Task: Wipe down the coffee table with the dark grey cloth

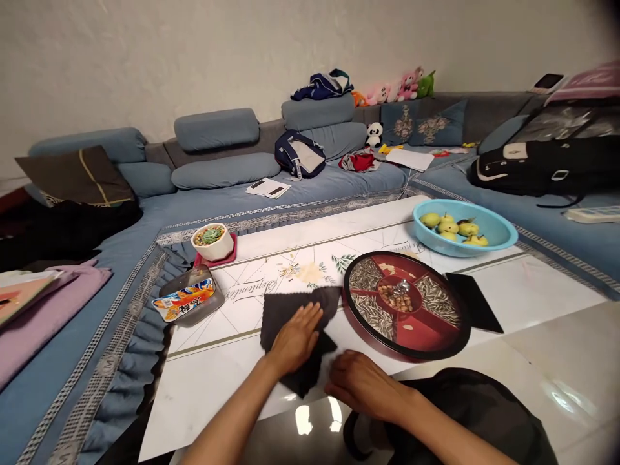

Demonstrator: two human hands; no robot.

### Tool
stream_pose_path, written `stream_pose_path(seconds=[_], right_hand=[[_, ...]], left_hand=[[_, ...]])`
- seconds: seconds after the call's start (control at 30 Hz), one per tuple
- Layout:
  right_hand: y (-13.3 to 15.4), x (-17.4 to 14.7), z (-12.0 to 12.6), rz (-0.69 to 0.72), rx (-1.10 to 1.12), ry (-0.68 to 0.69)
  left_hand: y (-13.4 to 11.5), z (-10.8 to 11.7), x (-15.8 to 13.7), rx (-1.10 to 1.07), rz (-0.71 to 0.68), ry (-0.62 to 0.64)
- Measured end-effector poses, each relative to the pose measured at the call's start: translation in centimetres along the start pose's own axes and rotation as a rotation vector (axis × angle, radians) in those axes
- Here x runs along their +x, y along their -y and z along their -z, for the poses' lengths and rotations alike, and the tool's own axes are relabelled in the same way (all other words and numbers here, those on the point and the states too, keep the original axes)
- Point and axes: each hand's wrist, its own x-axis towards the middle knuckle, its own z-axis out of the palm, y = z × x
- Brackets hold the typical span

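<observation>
My left hand [296,339] lies flat, fingers stretched out together, on a black cloth [281,310] with zigzag edges. The cloth rests on the white tabletop cover, partly folded at its right and front. To the right of the cloth, by the table's front edge, my right hand [361,384] has its fingers curled in; whatever they may hold is hidden. Beyond my right hand stands a round red snack tray [404,332] with a black rim. Sunflower seeds and nuts fill several of its compartments.
A blue basin [504,234] of pears stands at the back right. Left are a potted succulent [213,239] and a grey box with a colourful packet [186,300]. Small debris [290,268] lies behind the cloth. A black flat object [475,303] is beside the tray. A sofa [217,206] surrounds the table.
</observation>
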Motion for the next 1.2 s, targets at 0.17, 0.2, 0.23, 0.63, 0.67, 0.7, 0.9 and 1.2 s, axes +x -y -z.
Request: stream_pose_path(seconds=[0.17,0.2,0.23,0.63,0.67,0.7,0.9,1.2], right_hand=[[0.1,-0.2,-0.6,-0.035,0.051,0.042],[0.1,-0.2,-0.7,-0.047,0.063,0.045],[0.1,-0.2,-0.8,-0.056,0.074,0.046],[0.8,1.0,0.7,-0.085,0.075,0.097],[0.9,0.9,0.8,-0.078,0.067,0.1],[1.0,0.8,0.9,-0.071,0.061,0.105],[0.8,0.0,0.9,-0.039,0.065,0.104],[0.1,-0.2,-0.5,-0.003,0.044,0.041]], left_hand=[[-2.8,0.7,-12.6,0.036,0.047,0.081],[-2.9,0.9,-13.5,0.054,0.059,0.085],[-2.7,0.9,-13.7,0.068,0.062,0.088],[0.6,-0.6,7.6,-0.011,0.08,0.035],[0.2,-0.5,6.1,-0.031,0.047,0.037],[-0.3,-0.5,3.8,-0.049,0.016,0.043],[-1.0,0.9,-14.2,-0.019,0.107,-0.005],[4.9,0.7,-7.4,0.099,0.43,-0.215]])
